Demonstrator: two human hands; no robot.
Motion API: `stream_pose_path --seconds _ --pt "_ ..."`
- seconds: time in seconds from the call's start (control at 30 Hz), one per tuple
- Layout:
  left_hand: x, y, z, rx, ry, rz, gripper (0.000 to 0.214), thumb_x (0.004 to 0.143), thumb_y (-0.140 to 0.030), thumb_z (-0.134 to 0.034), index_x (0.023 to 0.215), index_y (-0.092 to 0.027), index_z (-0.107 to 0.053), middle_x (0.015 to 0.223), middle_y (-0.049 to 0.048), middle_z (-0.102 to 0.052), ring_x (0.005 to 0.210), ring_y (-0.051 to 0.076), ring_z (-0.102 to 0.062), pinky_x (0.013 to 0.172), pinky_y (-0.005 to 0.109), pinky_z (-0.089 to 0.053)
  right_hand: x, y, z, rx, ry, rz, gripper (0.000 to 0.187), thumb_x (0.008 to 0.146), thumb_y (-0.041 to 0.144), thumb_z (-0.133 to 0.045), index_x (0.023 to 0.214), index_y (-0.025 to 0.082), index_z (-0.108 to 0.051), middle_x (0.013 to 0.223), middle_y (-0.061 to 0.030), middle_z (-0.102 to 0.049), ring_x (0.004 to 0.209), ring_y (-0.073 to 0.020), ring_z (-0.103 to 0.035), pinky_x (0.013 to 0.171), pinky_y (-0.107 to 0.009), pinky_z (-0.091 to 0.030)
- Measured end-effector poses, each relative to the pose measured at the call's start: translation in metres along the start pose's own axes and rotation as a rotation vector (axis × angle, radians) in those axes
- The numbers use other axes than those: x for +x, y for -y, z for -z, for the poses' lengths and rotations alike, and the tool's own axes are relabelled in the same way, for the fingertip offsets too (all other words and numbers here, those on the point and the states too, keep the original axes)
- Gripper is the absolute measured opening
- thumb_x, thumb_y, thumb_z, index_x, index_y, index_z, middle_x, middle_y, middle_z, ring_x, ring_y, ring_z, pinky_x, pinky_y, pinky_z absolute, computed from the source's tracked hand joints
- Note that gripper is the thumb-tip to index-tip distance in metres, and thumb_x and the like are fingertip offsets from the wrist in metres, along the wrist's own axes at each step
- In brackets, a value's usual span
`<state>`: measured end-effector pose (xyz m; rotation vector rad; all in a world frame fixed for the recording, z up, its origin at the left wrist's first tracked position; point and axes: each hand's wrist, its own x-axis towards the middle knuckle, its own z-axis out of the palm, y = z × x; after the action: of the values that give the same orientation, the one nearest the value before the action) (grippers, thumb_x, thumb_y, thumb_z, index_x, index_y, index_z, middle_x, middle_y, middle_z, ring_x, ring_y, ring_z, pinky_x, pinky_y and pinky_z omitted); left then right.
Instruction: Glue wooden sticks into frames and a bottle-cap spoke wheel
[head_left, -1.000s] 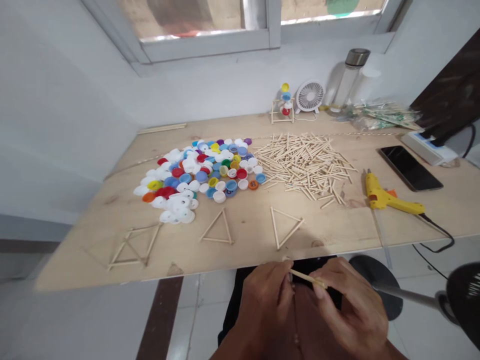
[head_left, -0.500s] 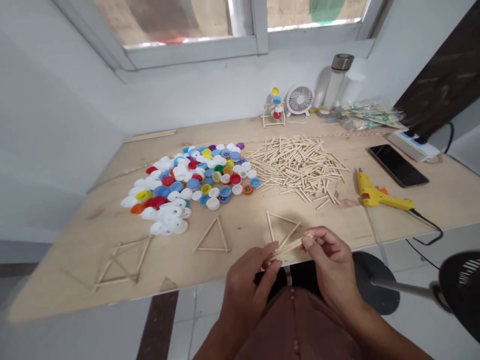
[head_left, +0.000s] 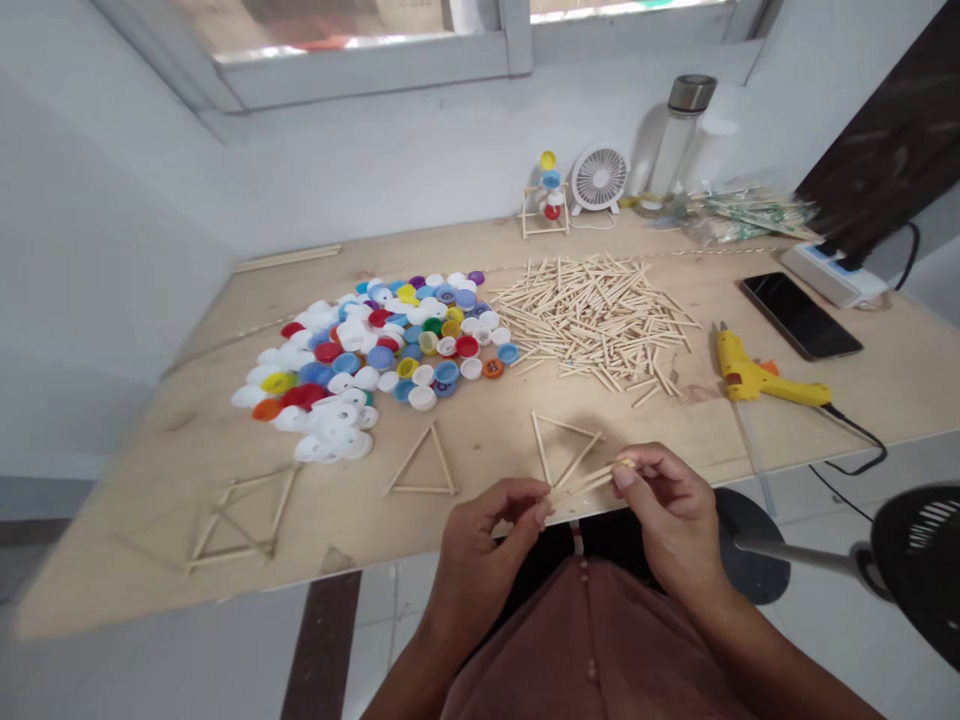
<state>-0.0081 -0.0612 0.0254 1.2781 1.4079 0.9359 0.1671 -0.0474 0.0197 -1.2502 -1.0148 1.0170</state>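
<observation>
Thin wooden sticks [head_left: 592, 481] are held between my two hands over the table's front edge. My right hand [head_left: 671, 515] pinches their right end between thumb and fingers. At the other end, the thumb and index finger of my left hand [head_left: 487, 545] close round the stick tips, partly hidden. Just beyond the hands lies a triangle of sticks [head_left: 566, 425], its near corner close to my left fingertips. A second stick triangle [head_left: 424, 488] lies flat to the left. Farther left stands a stick frame [head_left: 236, 555] with a triangular side.
A heap of coloured bottle caps [head_left: 382, 345] and a pile of short sticks [head_left: 592, 315] cover the middle. To the right are a yellow glue gun [head_left: 765, 380], a phone [head_left: 799, 315] and a power strip [head_left: 836, 275]. Behind stand a small fan [head_left: 600, 180] and a bottle [head_left: 671, 150].
My right hand has shifted slightly right with the sticks. The left hand's grip has moved toward their tips, showing more of their length. The view has tilted down a little.
</observation>
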Motion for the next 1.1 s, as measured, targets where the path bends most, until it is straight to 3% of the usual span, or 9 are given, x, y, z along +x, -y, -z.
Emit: stream_pose_path --seconds 0.23,0.5,0.7,0.9,1.1 --pt "0.003 0.001 0.001 0.082 -0.005 -0.056 0.014 0.08 -0.03 -0.061 0.085 -0.02 -0.069 0.069 -0.0009 -0.069 0.063 0.013 -0.064 0.06 0.022 -0.051 -0.001 -0.002 0.002 -0.044 0.004 0.048 0.004 0.077 0.019 -0.067 0.077 0.023 -0.066 0.067 0.0052 -0.064 0.063 -0.0071 -0.058 0.059 -0.014 -0.045" --pt "0.0 -0.005 0.0 0.427 -0.088 -0.388 0.017 0.087 -0.022 -0.051 0.089 -0.018 -0.068 0.078 0.0031 -0.074 0.071 0.015 -0.069 0.067 0.023 -0.054 -0.009 0.002 0.007 -0.24 0.033 0.192 0.002 0.08 0.02 -0.063 0.081 0.021 -0.065 0.068 0.0011 -0.065 0.063 -0.0114 -0.06 0.059 -0.02 -0.049" --pt "-0.004 0.0 -0.004 0.479 -0.125 -0.461 0.017 0.088 -0.02 -0.051 0.087 -0.019 -0.068 0.076 0.0027 -0.074 0.069 0.015 -0.07 0.064 0.023 -0.055 -0.013 0.005 0.007 -0.31 0.026 0.264 0.004 0.081 0.021 -0.062 0.079 0.02 -0.065 0.067 -0.0007 -0.065 0.06 -0.0124 -0.06 0.055 -0.022 -0.049" --pt "-0.006 0.003 -0.006 0.514 -0.182 -0.626 0.018 0.087 -0.013 -0.05 0.093 -0.017 -0.066 0.079 0.0034 -0.073 0.072 0.014 -0.07 0.068 0.022 -0.054 -0.017 0.004 0.005 -0.326 0.009 0.35 0.004 0.081 0.019 -0.062 0.081 0.021 -0.065 0.067 0.0 -0.065 0.061 -0.0122 -0.061 0.056 -0.02 -0.049" --pt "-0.007 0.01 -0.008 0.554 -0.257 -0.735 0.019 0.085 -0.008 -0.05 0.095 -0.017 -0.064 0.082 0.0045 -0.073 0.076 0.014 -0.07 0.072 0.022 -0.054 -0.022 -0.002 0.007 -0.333 0.01 0.337 0.004 0.081 0.021 -0.063 0.083 0.021 -0.066 0.071 -0.0007 -0.068 0.064 -0.0132 -0.064 0.057 -0.02 -0.051"
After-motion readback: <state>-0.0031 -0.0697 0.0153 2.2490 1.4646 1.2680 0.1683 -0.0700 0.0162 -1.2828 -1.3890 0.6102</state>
